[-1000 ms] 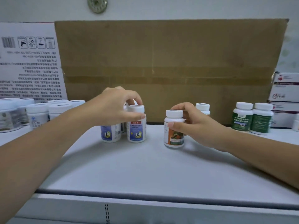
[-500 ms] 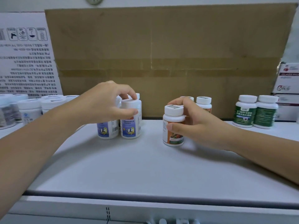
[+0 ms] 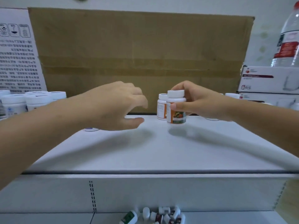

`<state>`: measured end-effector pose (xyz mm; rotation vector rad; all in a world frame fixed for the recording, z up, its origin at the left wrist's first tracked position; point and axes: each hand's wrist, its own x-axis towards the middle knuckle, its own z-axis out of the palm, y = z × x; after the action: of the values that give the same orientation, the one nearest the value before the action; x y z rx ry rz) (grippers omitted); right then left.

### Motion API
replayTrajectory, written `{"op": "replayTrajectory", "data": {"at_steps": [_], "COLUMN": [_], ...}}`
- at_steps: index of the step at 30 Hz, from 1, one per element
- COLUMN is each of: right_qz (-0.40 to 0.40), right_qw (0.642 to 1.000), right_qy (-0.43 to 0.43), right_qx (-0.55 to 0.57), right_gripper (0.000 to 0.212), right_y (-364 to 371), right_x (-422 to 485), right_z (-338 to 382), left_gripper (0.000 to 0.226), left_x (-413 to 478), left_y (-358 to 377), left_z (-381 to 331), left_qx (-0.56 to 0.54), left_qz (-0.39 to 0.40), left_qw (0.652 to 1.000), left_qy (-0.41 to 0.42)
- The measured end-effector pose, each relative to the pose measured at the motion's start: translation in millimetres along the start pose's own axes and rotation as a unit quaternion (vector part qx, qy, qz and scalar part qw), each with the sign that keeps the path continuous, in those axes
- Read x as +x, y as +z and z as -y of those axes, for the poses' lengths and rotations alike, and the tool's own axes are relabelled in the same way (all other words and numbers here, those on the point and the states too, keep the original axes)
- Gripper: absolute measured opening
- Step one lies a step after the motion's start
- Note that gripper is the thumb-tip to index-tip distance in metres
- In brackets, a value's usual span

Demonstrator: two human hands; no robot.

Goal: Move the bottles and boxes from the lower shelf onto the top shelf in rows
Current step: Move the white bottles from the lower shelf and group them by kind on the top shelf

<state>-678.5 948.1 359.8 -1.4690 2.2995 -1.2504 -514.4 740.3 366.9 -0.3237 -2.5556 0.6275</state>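
From the head camera, the right hand point(image 3: 199, 102) grips the orange-labelled bottle point(image 3: 176, 109) round its neck and shoulder, thumb on the near side and fingers curled behind. The bottle is upright, long axis vertical and white cap on top. Its base seems just clear of the top shelf point(image 3: 145, 152), with its shadow on the surface below and a little toward the camera. It is at mid-depth on the shelf, right of centre. Just behind it and to its left, a second orange-labelled bottle point(image 3: 161, 107) stands upright on the shelf near the back, cap up; whether the two touch cannot be told. The left hand point(image 3: 116, 105) is blurred and hangs over the shelf left of centre, fingers loose and spread, thumb low, holding nothing. Under its wrist a blue-edged bottle base point(image 3: 91, 129) peeks out, the rest hidden. A cluster of white-capped bottles point(image 3: 32, 101) stands upright at the left end of the shelf, and another white cap point(image 3: 232, 95) shows beyond the right forearm. A brown cardboard sheet point(image 3: 139, 46) stands along the back, with a white printed carton point(image 3: 17, 54) at its left. At the right, stacked white boxes point(image 3: 268, 80) carry a large clear water bottle point(image 3: 289, 38). Below, the lower shelf point(image 3: 48, 219) holds a loose heap of small bottles point(image 3: 158, 215), most lying on their sides, pointing in different directions.
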Motion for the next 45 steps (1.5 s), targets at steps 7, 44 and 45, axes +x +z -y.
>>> {"op": "replayTrajectory", "data": {"at_steps": [7, 44, 45], "right_qz": [-0.028, 0.084, 0.082], "right_qw": [0.999, 0.907, 0.906], "right_qy": [0.018, 0.135, 0.137], "right_qx": [-0.031, -0.39, -0.392], "right_gripper": [0.045, 0.046, 0.047], "right_y": [-28.0, -6.0, -1.7], "right_x": [-3.8, -105.3, -115.5], "right_z": [-27.6, 24.0, 30.0], "left_gripper": [0.05, 0.042, 0.042], "left_x": [48.7, -22.8, -33.1], "left_y": [19.9, -17.5, -21.8], "left_z": [-35.4, -47.1, -48.3], "left_qx": [-0.113, -0.207, -0.203], "left_qz": [0.176, 0.21, 0.204], "left_qw": [0.977, 0.95, 0.951], "left_qy": [-0.029, -0.105, -0.108]}}
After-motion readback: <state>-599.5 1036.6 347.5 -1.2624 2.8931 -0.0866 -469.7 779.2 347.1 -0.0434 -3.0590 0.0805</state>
